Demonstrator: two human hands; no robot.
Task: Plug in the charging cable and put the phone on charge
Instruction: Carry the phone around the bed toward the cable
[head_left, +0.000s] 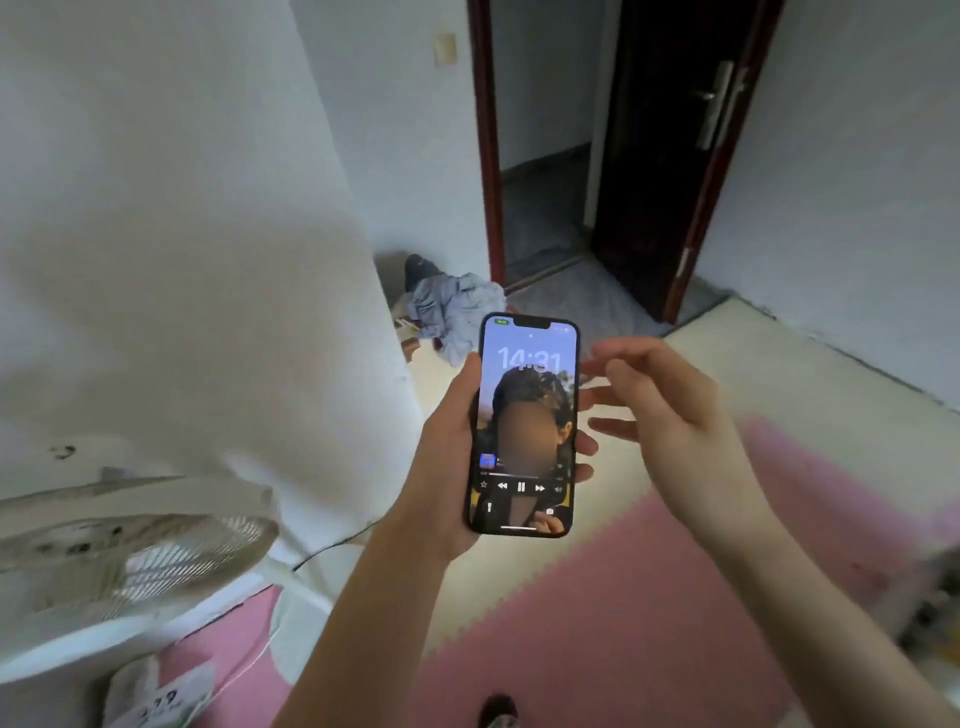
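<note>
1. My left hand (447, 467) wraps the phone (524, 426) firmly; my right hand (670, 405), just right of it, is spread and empty.
2. No cable shows, so I should find it while keeping this grip steady.
3. The phone stands upright, long axis vertical, screen toward me, charging end down.
</note>
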